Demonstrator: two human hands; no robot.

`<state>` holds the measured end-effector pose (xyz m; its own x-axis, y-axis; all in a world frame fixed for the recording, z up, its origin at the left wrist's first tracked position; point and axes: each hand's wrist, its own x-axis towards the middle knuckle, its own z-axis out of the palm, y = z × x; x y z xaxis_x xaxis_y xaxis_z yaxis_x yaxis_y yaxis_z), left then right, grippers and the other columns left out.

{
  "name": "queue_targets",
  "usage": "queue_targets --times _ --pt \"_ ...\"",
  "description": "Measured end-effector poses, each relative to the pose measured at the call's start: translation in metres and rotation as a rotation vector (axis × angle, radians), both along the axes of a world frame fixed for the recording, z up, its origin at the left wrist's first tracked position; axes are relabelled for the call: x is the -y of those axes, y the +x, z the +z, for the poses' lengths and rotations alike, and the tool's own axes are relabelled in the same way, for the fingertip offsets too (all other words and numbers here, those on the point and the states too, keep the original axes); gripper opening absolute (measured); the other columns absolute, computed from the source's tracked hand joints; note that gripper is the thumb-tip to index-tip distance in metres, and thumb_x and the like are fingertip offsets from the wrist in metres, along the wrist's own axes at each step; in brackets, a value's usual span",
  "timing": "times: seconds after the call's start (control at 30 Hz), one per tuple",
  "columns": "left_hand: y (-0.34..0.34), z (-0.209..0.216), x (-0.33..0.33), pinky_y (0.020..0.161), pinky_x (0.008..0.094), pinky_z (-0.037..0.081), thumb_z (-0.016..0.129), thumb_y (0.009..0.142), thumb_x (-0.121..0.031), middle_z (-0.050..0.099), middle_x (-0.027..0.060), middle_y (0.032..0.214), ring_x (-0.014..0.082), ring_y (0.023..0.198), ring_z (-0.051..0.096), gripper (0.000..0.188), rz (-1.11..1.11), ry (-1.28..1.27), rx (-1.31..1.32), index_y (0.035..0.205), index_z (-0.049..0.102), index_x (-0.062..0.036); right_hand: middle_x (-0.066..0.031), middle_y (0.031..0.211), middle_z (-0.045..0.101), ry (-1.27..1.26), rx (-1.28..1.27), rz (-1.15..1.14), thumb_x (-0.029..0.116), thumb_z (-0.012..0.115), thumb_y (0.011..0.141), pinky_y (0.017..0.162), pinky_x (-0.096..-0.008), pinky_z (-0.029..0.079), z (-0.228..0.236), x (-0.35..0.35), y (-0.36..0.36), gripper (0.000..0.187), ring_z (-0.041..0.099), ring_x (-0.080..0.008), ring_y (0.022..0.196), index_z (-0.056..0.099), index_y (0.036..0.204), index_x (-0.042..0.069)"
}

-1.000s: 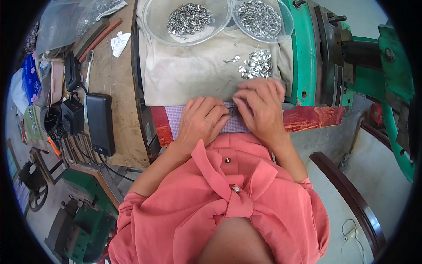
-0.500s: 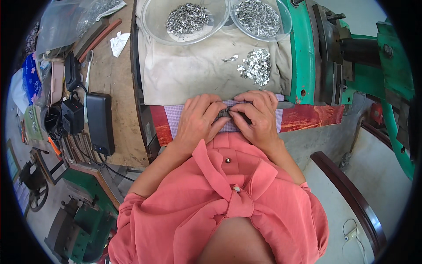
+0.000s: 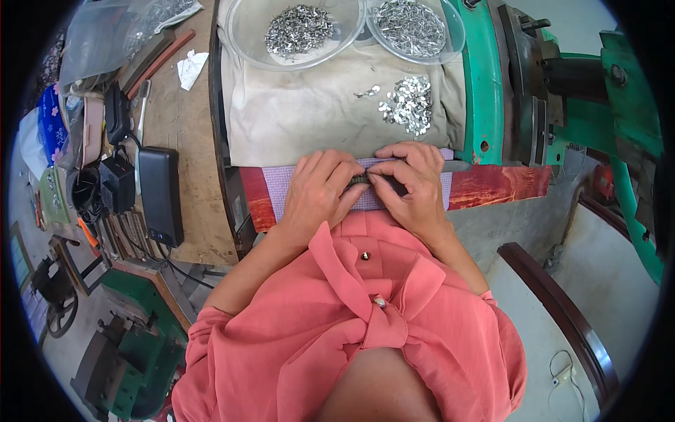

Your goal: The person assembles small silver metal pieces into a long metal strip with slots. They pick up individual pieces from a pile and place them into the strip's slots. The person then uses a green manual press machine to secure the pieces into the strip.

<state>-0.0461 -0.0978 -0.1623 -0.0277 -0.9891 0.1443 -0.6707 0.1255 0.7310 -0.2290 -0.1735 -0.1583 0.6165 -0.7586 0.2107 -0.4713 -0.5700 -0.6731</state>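
Both hands meet over a purple checked cloth [image 3: 444,184] at the table's front edge. My left hand [image 3: 318,188] is closed, its thumb and fingers pinching a small dark ridged piece [image 3: 359,178] whose full shape is hidden. Against the right end of that piece, my right hand [image 3: 416,184] pinches with thumb and index finger; anything between these fingertips is too small to name. Beyond the right hand, small flat shiny metal pieces [image 3: 408,107] lie heaped on a beige cloth [image 3: 295,119], with a few loose ones to their left.
Two clear plastic tubs [image 3: 242,53] of small metal parts stand at the back. A green machine [image 3: 484,91] borders the right side. On the wooden bench [image 3: 193,141] at left lie a black power bank [image 3: 160,197], a toothbrush [image 3: 140,112] and a crumpled white paper [image 3: 191,69].
My right thumb and index finger have shifted slightly at the dark piece's end. The left hand keeps its grip in almost the same place.
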Motion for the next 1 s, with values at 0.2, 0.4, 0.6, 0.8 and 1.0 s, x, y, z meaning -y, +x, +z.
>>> queue_targets --times 0.2,0.4,0.6,0.8,1.0 --pt "0.0 -0.001 -0.003 0.079 0.039 0.043 0.08 0.076 -0.011 0.064 0.0084 0.101 0.0285 0.091 0.061 0.027 0.021 -0.002 -0.02 0.099 0.065 -0.0059 -0.0039 0.105 0.065 0.088 0.036 -0.022 0.01 0.079 0.076 0.092 -0.0397 0.039 0.004 0.003 -0.011 0.017 0.058 -0.0258 0.101 0.073 0.091 0.01" --pt "0.0 0.001 -0.001 0.078 0.0386 0.044 0.08 0.076 -0.009 0.064 0.0074 0.099 0.0278 0.089 0.061 0.025 0.018 -0.024 0.001 0.096 0.066 -0.0062 -0.0039 0.104 0.065 0.017 0.003 -0.005 0.01 0.08 0.075 0.091 -0.0408 0.04 0.002 0.003 -0.013 0.017 0.058 -0.0266 0.101 0.072 0.09 0.01" --pt "-0.006 0.0 0.005 0.076 0.038 0.044 0.078 0.075 -0.007 0.064 0.005 0.098 0.0251 0.086 0.061 0.019 -0.035 -0.12 0.095 0.091 0.067 -0.007 -0.0039 0.101 0.065 -0.022 -0.002 -0.021 0.009 0.079 0.077 0.084 -0.0385 0.044 0.0 0.01 -0.014 0.015 0.06 -0.0262 0.095 0.072 0.09 0.01" --pt "-0.001 0.005 0.013 0.073 0.0377 0.045 0.076 0.074 -0.004 0.064 0.004 0.095 0.0249 0.084 0.061 0.017 0.022 -0.189 0.112 0.087 0.065 -0.0069 -0.0018 0.09 0.063 0.043 -0.084 0.218 0.01 0.075 0.08 0.078 -0.0375 0.046 0.014 0.039 -0.011 0.01 0.062 -0.0239 0.086 0.072 0.089 0.01" --pt "0.029 0.009 0.023 0.068 0.0374 0.043 0.075 0.072 -0.002 0.064 0.0023 0.093 0.0239 0.08 0.059 0.018 0.225 -0.164 0.403 0.083 0.062 -0.0075 -0.0036 0.083 0.06 0.117 -0.192 0.358 0.014 0.074 0.08 0.074 -0.0387 0.048 0.024 0.059 -0.003 0.009 0.063 -0.0256 0.082 0.074 0.088 0.011"
